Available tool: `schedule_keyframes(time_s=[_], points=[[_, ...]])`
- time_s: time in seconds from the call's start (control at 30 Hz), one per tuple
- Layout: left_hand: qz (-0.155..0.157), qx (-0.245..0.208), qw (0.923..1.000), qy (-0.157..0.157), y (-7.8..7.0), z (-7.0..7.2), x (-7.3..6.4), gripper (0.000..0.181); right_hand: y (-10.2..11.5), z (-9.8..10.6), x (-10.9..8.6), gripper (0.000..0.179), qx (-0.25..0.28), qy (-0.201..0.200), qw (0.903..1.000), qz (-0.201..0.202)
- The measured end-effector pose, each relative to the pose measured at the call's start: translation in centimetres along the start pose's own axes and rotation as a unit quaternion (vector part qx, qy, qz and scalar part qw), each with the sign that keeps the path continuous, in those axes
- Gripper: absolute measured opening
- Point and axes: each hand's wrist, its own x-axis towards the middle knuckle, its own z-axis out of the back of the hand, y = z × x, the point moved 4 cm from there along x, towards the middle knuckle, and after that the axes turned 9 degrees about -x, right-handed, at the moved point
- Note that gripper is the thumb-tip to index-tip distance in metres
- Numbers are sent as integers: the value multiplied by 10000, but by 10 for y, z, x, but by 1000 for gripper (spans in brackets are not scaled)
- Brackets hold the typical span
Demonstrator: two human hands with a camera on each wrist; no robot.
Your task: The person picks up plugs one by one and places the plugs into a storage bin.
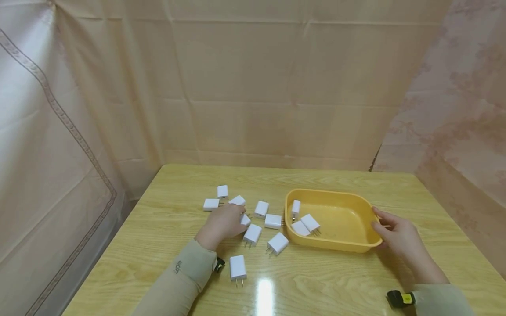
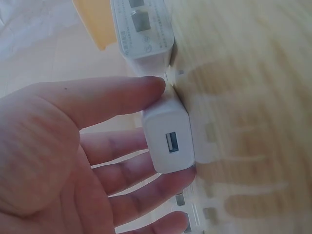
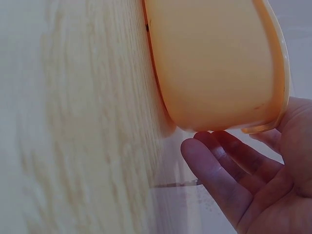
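Observation:
My left hand (image 1: 225,221) pinches a white USB charger (image 2: 170,139) between thumb and fingers, low against the tabletop. Its USB port faces the left wrist camera. Around that hand lie several more white chargers, among them a charger (image 1: 252,235) just in front and another charger (image 1: 211,204) at the far left, prongs showing on some. At the right end of a yellow plastic basin (image 1: 344,224), my right hand (image 1: 399,235) holds the rim, with fingertips under the outer wall in the right wrist view. Three chargers (image 1: 310,223) rest in the basin's left end.
One charger (image 1: 237,267) lies apart near the front of the wood-grain table (image 1: 324,281). Other chargers (image 1: 273,220) sit right beside the basin's left wall. A beige cloth (image 1: 276,87) hangs behind the table, with more cloth on both sides.

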Motion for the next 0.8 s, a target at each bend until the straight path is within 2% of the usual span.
schedule_keyframes(time_s=[0.43,0.8], points=[[81,190,9998,58,0,0,0,18,1,0,-1,59,12,42,10000,-8],[-9,210,9997,81,-4,-4,2,17,-2,4,-8,61,4,46,9999,-110]])
